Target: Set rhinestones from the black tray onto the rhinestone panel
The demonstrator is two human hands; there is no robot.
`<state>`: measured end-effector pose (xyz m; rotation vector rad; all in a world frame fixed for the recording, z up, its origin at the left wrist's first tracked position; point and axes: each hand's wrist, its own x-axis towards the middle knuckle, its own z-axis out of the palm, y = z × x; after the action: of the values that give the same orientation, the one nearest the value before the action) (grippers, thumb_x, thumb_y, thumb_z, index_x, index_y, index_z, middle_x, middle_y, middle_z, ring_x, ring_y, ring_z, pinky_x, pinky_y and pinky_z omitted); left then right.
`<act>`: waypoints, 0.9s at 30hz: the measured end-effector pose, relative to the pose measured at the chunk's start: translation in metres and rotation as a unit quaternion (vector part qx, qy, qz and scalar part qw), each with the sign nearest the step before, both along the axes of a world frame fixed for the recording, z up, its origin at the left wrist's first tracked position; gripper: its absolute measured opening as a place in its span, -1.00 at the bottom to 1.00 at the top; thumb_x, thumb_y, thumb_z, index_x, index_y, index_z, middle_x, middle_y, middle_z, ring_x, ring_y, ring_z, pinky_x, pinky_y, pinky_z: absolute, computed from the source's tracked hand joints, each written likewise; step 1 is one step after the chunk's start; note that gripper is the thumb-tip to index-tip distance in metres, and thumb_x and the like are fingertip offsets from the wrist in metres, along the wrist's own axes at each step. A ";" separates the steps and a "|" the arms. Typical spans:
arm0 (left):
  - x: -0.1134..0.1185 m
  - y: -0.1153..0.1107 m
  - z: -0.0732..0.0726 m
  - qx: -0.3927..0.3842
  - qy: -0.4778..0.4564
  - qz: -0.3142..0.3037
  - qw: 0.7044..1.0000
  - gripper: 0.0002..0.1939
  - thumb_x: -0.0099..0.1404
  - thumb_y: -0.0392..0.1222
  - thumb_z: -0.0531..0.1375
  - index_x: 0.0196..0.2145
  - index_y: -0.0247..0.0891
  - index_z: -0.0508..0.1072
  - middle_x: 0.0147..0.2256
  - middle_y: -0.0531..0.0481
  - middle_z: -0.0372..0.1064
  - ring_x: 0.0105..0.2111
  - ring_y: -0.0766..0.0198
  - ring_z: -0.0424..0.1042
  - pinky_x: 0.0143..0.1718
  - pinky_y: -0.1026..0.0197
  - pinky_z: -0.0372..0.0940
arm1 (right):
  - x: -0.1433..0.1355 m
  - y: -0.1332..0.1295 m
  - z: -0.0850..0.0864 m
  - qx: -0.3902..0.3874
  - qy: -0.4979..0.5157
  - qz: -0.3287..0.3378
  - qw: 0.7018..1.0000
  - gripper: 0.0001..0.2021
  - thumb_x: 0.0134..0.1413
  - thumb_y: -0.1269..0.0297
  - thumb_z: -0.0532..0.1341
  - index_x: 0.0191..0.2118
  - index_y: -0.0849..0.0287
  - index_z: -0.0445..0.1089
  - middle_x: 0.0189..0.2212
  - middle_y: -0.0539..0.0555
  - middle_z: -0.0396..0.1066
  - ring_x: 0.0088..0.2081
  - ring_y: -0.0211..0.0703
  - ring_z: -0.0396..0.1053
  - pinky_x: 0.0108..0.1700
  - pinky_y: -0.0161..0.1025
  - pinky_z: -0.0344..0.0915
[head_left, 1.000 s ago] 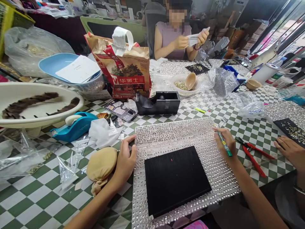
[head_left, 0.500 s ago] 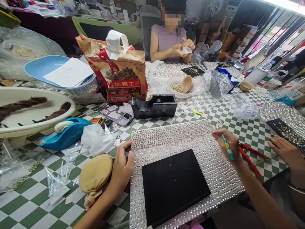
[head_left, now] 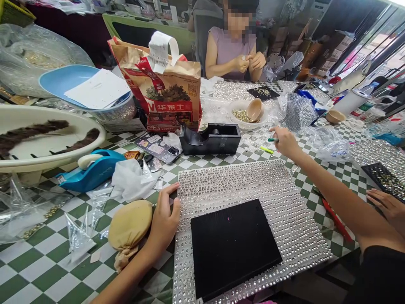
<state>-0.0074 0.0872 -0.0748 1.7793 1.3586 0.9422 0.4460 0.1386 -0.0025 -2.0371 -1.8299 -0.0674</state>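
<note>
Where sheet (head_left: pixel 294 219) ends, right hand (head_left: pixel 287 142) holds pen (head_left: pixel 271 139) clear.

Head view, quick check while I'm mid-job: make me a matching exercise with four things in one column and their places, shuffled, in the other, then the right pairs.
Things
1. flat black rectangular panel
2. slim green pen
3. black plastic tape dispenser
4. round tan cloth pouch

Places
A. just left of the person's left hand
B. in the person's right hand
C. on the pale sheet studded with shiny stones
D. right in front of the brown-and-red paper bag

Right pairs: 1-C, 2-B, 3-D, 4-A
</note>
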 end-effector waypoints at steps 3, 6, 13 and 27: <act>0.000 0.000 0.000 0.012 0.009 0.001 1.000 -0.68 0.38 -0.05 -0.03 0.02 -0.18 0.27 0.04 -0.18 0.29 0.13 -0.01 0.26 0.24 -0.27 0.15 | 0.004 0.018 -0.015 -0.096 -0.009 0.015 0.995 -0.78 -0.09 0.44 0.18 -0.23 0.16 0.41 -0.62 -0.02 0.22 -0.52 -0.18 0.18 -0.36 -0.15 0.22; 0.000 -0.002 0.000 0.019 0.014 0.000 1.000 -0.67 0.38 -0.06 -0.04 0.02 -0.20 0.27 0.04 -0.20 0.30 0.12 -0.01 0.27 0.22 -0.26 0.17 | 0.000 0.027 -0.017 -0.173 -0.010 0.061 0.983 -0.84 -0.20 0.38 0.33 -0.38 0.12 0.43 -0.63 -0.02 0.26 -0.51 -0.19 0.21 -0.36 -0.18 0.23; 0.001 -0.003 0.005 0.011 0.029 -0.004 1.000 -0.66 0.39 -0.08 -0.05 0.04 -0.24 0.26 0.05 -0.20 0.29 0.13 0.02 0.26 0.23 -0.22 0.17 | 0.015 0.077 0.040 -0.173 -0.003 0.049 0.984 -0.71 0.16 -0.01 0.17 -0.21 0.11 0.44 -0.22 0.17 0.47 -0.22 -0.03 0.41 -0.16 -0.05 0.37; 0.003 -0.003 0.006 0.019 0.028 -0.007 0.999 -0.69 0.38 -0.14 -0.03 0.02 -0.25 0.28 0.04 -0.20 0.29 0.13 0.05 0.26 0.24 -0.21 0.16 | 0.024 0.163 0.043 -0.183 -0.015 -0.081 0.980 -0.39 0.14 0.22 0.26 0.23 0.33 0.09 0.04 0.43 0.26 -0.21 -0.03 0.39 -0.18 -0.06 0.34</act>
<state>-0.0043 0.0842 -0.0689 1.8546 1.3697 0.9232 0.4696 0.3017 0.0409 -2.4447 -1.7957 0.2097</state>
